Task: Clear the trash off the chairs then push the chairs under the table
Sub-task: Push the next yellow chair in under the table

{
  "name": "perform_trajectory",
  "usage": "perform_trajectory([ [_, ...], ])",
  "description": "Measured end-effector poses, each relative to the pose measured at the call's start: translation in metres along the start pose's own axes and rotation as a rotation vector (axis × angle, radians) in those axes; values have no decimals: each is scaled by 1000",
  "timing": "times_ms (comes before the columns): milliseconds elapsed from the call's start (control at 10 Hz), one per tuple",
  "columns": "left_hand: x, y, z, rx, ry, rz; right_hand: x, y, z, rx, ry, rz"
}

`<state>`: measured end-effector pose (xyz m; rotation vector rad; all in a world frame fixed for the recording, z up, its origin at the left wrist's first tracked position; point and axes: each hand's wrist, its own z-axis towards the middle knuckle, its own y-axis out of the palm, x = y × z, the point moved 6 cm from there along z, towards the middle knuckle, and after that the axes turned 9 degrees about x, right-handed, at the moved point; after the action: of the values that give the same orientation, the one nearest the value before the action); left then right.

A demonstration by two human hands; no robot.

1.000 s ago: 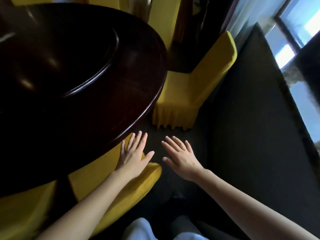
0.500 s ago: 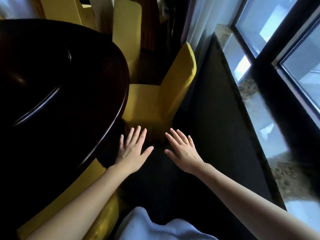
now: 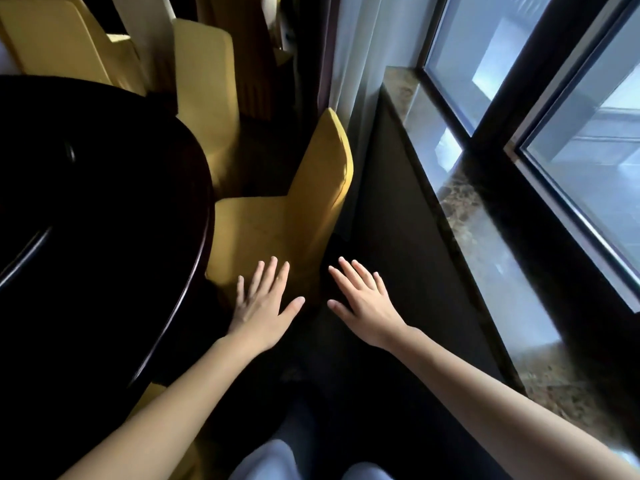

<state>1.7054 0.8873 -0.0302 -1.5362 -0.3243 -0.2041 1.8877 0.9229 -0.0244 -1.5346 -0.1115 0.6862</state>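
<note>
Daylight from the window (image 3: 502,81) lights a yellow chair (image 3: 273,226) standing just beside the counter (image 3: 104,220), seat showing no trash. Left hand (image 3: 261,306) and right hand (image 3: 367,306), fingers spread and empty, hover off the counter's edge; the pushing step looks at hand, needing palms on the chair.

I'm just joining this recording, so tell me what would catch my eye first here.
Two open hands, the left hand and the right hand, stretch forward at centre frame toward a yellow-covered chair, whose visible seat shows no trash. A dark round table fills the left side, and a bright window runs along the right.
</note>
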Motion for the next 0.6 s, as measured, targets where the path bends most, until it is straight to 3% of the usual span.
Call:
perform_trajectory([
  [600, 18, 10, 254, -39, 61, -127, 113, -53, 218, 63, 69, -96],
])
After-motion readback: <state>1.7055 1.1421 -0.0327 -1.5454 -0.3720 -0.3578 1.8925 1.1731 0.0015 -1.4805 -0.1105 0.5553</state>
